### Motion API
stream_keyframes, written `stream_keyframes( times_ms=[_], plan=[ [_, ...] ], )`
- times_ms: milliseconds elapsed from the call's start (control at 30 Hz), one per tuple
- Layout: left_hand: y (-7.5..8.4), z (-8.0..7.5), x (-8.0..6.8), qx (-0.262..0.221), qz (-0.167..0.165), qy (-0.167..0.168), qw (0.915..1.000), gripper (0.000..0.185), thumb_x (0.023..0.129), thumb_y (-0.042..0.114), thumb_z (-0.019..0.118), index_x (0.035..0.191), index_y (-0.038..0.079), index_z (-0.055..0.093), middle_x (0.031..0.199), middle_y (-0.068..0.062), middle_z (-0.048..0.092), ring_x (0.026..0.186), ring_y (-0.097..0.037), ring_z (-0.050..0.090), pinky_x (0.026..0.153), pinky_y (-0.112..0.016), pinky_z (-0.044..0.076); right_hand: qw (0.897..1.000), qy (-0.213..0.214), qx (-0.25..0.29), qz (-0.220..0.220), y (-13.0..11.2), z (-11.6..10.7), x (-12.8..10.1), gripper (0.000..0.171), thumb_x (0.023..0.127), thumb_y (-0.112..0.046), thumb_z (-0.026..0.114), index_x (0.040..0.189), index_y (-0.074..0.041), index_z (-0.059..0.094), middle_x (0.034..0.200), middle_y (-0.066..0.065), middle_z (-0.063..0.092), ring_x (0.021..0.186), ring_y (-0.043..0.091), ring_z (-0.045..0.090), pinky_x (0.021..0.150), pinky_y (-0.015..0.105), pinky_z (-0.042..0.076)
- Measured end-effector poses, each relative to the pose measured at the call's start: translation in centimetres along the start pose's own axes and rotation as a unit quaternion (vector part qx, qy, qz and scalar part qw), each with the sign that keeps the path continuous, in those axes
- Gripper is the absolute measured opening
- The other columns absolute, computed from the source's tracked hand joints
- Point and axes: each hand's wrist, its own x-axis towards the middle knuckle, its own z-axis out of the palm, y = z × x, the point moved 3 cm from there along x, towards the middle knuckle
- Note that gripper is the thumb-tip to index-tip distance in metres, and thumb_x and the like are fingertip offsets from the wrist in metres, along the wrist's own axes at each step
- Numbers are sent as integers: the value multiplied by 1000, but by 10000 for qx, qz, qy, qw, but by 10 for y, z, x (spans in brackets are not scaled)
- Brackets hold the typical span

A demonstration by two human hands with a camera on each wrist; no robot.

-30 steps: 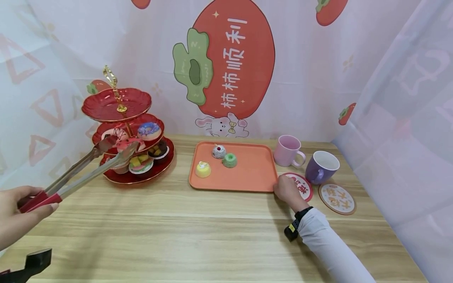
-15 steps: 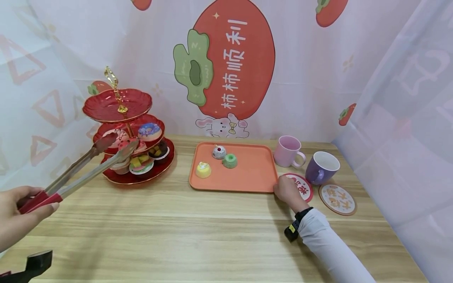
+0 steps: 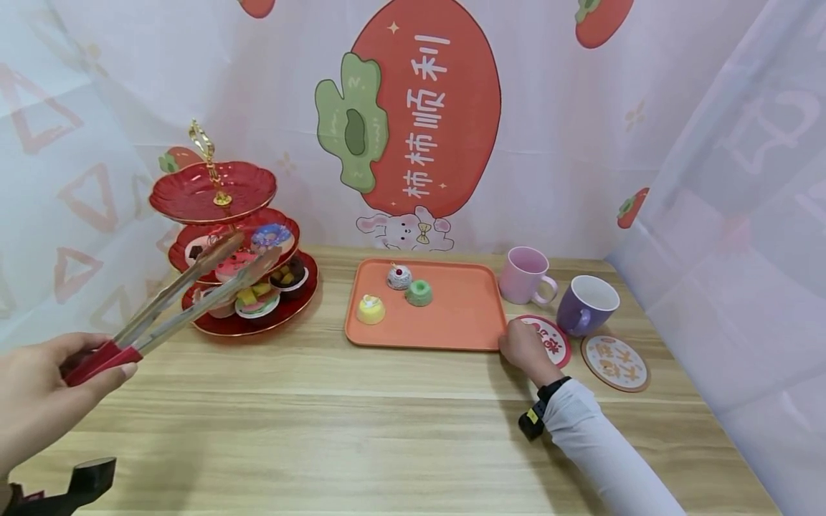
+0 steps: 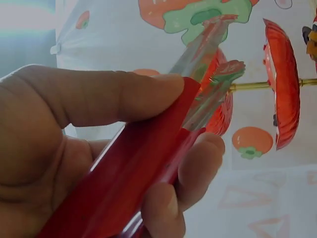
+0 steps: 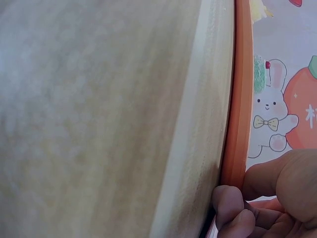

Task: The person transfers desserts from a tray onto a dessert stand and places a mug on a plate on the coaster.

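While my left hand (image 3: 35, 401) grips the tongs (image 3: 171, 297) toward ten o'clock, my right hand (image 3: 524, 347), fingers curled, touches the tray (image 3: 464, 322) corner.

The head view looks forward and down from in front of the orange tray (image 3: 464, 315), taking in the whole table. The left wrist view sits very close to the tongs (image 4: 148, 163), facing the red stand (image 4: 282, 84) left of the tray. The right wrist view lies low beside the tray's edge (image 5: 240, 99), which it shares with the head view
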Motion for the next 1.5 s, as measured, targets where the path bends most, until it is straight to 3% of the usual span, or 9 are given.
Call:
stream_keyframes(
  times_ms=[200,333,533,733,867,1233,1500],
  plan=[
    [8,7,5,222,304,-292,9989,47,78,24,75,103,-11,56,71,-14,60,56,-19,49,44,-27,36,10000,-26,28,79,2,-1,0,16,79,2,49,63,-2,52,60,9,48,58,26,48,55,36,40],
    [14,16,7,165,522,-477,9974,41,77,23,76,100,-7,60,69,-5,59,56,-17,45,45,-28,33,9998,-95,66,156,3,-1,0,15,80,1,49,66,-1,53,62,10,49,59,26,49,55,36,40],
    [20,32,13,-28,614,-910,9940,46,78,26,75,104,-8,59,77,-7,60,62,-20,48,48,-31,37,9999,-44,17,92,4,1,-1,13,79,1,50,67,0,53,62,11,49,59,26,49,56,38,41],
    [31,50,14,-136,752,-1303,9885,37,79,25,74,102,-1,63,72,-2,57,60,-17,47,48,-31,37,9999,-34,-52,109,5,3,-3,16,80,2,49,65,-1,54,60,10,50,58,26,50,56,39,42],
    [39,63,17,-294,738,-1563,9845,43,79,26,74,107,-5,61,76,-3,58,63,-19,49,50,-33,39,9999,-17,-55,142,7,4,-4,16,80,2,49,64,-1,54,60,10,50,58,26,50,56,39,42],
    [50,93,28,-444,849,-1961,9759,46,78,24,75,109,-6,60,83,-5,60,69,-19,51,55,-33,41,9997,-72,62,234,6,2,-3,15,81,1,50,67,-1,54,62,10,49,59,26,50,56,36,41],
    [44,106,30,-588,692,-2178,9718,42,78,23,75,106,-6,61,80,-4,58,67,-20,50,55,-33,40,9999,-30,-48,104,0,3,0,13,79,2,51,67,0,55,62,9,50,60,25,50,58,38,43]
  ],
)
